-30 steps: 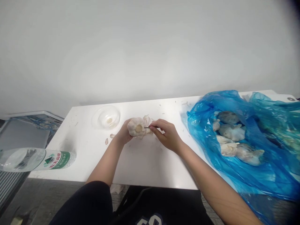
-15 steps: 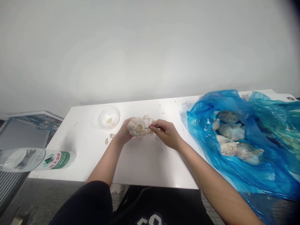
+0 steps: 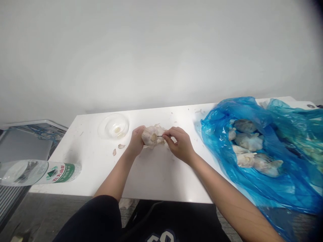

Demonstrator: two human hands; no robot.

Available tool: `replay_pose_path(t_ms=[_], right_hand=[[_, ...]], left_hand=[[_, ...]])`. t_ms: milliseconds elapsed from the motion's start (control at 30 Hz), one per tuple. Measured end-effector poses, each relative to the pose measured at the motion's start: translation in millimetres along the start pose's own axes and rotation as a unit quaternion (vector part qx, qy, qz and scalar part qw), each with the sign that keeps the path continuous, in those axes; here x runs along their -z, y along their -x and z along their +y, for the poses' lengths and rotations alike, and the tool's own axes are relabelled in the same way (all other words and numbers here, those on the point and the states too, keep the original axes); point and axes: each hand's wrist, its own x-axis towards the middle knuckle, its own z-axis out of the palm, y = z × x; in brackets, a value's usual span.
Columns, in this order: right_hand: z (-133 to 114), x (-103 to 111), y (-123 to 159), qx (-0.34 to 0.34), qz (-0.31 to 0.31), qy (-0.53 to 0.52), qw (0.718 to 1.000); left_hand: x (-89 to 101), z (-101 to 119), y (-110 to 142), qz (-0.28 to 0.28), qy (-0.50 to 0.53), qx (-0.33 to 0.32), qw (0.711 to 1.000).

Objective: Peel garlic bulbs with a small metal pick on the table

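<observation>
My left hand [image 3: 136,141] is shut around a papery white garlic bulb [image 3: 152,136], with the root end facing up. My right hand [image 3: 180,145] pinches a thin metal pick [image 3: 165,135] between its fingers. The tip of the pick is pressed in among the bulb's skins, and most of its shaft is hidden by my fingers. Two loose garlic cloves [image 3: 121,146] lie on the white table [image 3: 96,168] to the left of my left hand.
A clear glass bowl [image 3: 113,126] holding a garlic piece stands at the far left of my hands. A blue plastic bag [image 3: 222,141] with several garlic bulbs [image 3: 248,141] lies to the right. A water bottle [image 3: 37,173] lies near the table's left edge.
The bulb has turned a little and shifted right. My hands have drawn closer together, and the pick's tip now sits against the bulb's skins.
</observation>
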Motion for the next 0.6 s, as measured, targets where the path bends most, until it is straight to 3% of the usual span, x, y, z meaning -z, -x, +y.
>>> replay_pose_path(t_ms=[133, 267, 500, 600], right_hand=[[-4, -3, 2, 0.052, 0.015, 0.044, 0.998], [-6, -3, 3, 0.086, 0.015, 0.078, 0.993], [5, 2, 4, 0.013, 0.022, 0.135, 0.991], [2, 3, 2, 0.028, 0.039, 0.093, 0.995]], left_hand=[[1.0, -2, -5, 0.052, -0.007, -0.012, 0.999], [5.3, 6, -10, 0.059, 0.008, -0.012, 0.998], [10.2, 9, -12, 0.049, 0.038, -0.003, 0.998], [12.7, 7, -11, 0.038, 0.028, -0.010, 0.999]])
